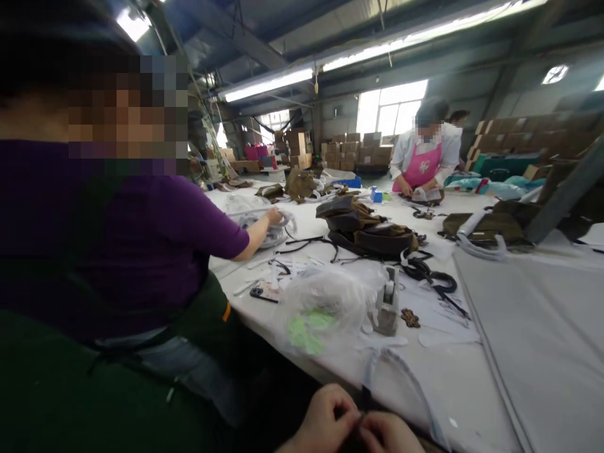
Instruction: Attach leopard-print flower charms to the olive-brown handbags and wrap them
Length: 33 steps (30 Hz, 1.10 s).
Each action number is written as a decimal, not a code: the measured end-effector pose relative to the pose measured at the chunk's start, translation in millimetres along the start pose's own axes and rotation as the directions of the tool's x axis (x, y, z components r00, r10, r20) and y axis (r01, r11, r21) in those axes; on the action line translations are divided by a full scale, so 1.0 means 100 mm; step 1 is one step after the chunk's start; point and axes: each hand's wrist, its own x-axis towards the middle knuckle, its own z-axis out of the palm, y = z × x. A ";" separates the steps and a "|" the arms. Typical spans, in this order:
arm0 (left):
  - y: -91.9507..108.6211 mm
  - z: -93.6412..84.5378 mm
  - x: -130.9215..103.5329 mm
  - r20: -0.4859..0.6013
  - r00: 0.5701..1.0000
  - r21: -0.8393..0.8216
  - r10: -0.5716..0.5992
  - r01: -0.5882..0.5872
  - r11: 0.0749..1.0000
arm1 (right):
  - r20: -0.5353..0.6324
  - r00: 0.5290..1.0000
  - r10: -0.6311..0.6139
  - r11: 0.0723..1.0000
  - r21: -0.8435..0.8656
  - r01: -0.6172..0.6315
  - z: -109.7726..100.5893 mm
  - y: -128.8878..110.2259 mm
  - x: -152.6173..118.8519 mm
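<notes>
At the bottom edge, my left hand (328, 418) and my right hand (389, 433) meet with the fingertips of each closed in a pinch. What lies between the fingers is too small and dark to name. Brown material shows below and beside my right hand, mostly cut off by the frame. A curved strap (413, 371) in a pale plastic wrap arches up behind my hands against the table edge. Beyond it stand a grey tape dispenser (387, 308) and a clear plastic bag (325, 302) with light green pieces (309, 330) in it.
A co-worker in a purple top (189, 214) stands close on my left, reaching over the white table (453, 377). Brown bags (368, 229), black straps (429, 274) and a phone (265, 293) lie on it. Another person in a pink apron (425, 163) works across from me.
</notes>
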 end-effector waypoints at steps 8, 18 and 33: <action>0.13 -0.29 -0.11 0.033 0.999 0.192 0.024 -0.030 0.981 | 0.011 0.997 0.073 0.997 -0.025 -0.073 -0.20 -0.33 -0.15; 0.06 -0.30 -0.17 0.238 0.966 0.174 0.105 -0.149 0.973 | 0.012 0.998 0.065 0.998 -0.022 -0.065 -0.12 -0.26 -0.17; 0.17 -0.14 -0.04 0.251 0.966 0.071 0.067 -0.088 0.994 | -0.096 0.993 0.063 0.998 0.030 -0.060 -0.22 -0.25 -0.28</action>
